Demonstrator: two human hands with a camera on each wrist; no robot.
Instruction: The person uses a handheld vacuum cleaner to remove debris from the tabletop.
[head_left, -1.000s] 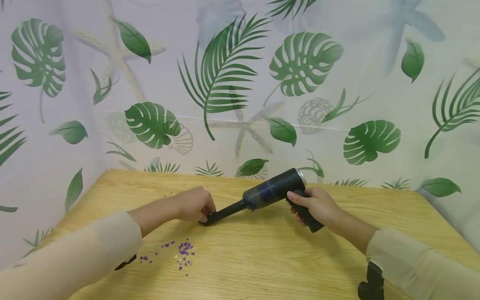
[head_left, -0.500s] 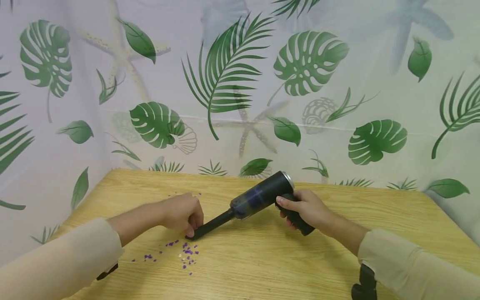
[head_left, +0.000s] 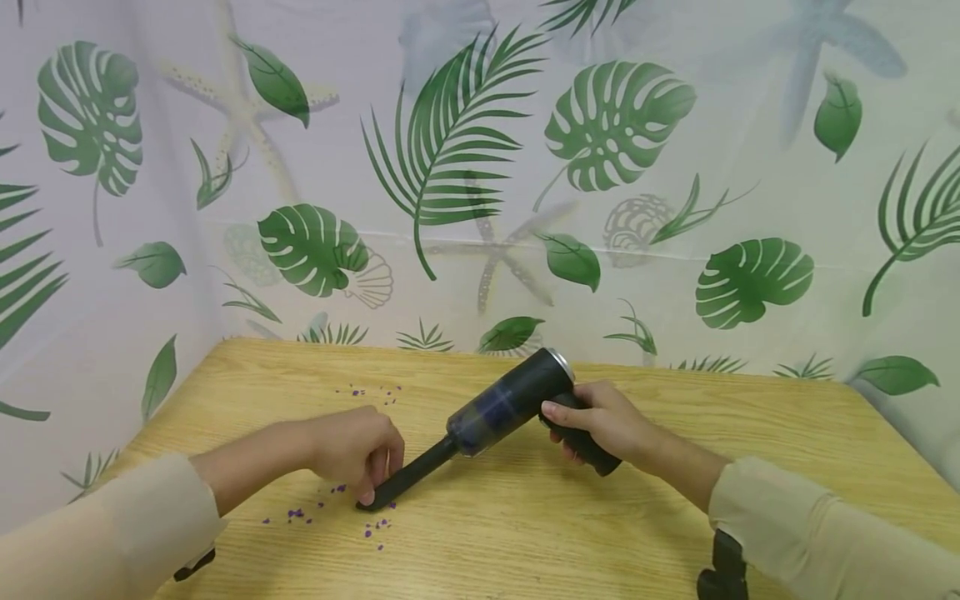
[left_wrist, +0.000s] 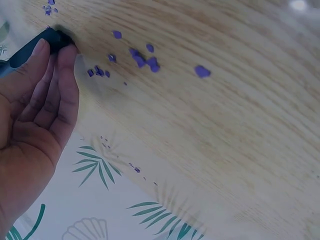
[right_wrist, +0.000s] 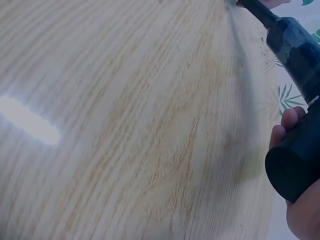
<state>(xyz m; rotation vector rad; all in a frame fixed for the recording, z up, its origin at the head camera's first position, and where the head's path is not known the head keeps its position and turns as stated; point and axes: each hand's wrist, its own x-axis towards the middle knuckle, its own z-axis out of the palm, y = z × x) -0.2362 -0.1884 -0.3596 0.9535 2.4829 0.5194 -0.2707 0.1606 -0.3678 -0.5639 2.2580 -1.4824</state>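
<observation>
A black handheld vacuum cleaner (head_left: 498, 408) slants down to the left across the table, its see-through dust cup dark blue. My right hand (head_left: 600, 425) grips its handle (right_wrist: 295, 160), thumb toward the top. Down at the nozzle (head_left: 405, 479), my left hand (head_left: 356, 454) pinches the tip between thumb and fingers; the left wrist view shows the thumb (left_wrist: 35, 65) lying along it. The nozzle's end is right at the tabletop, among scattered purple bits (head_left: 378, 527). More purple scraps (left_wrist: 142, 59) lie just beyond the left fingertips.
The wood-grain table (head_left: 525, 533) meets a leaf-printed cloth backdrop (head_left: 465, 167) at its back and sides. A few purple crumbs (head_left: 360, 392) lie farther back, behind the left hand. Other bits (head_left: 296, 515) are left of the nozzle.
Both hands have brought the vacuum toward me and leftward, the nozzle tip moving from bare wood onto the main purple cluster. Fewer bits show there now.
</observation>
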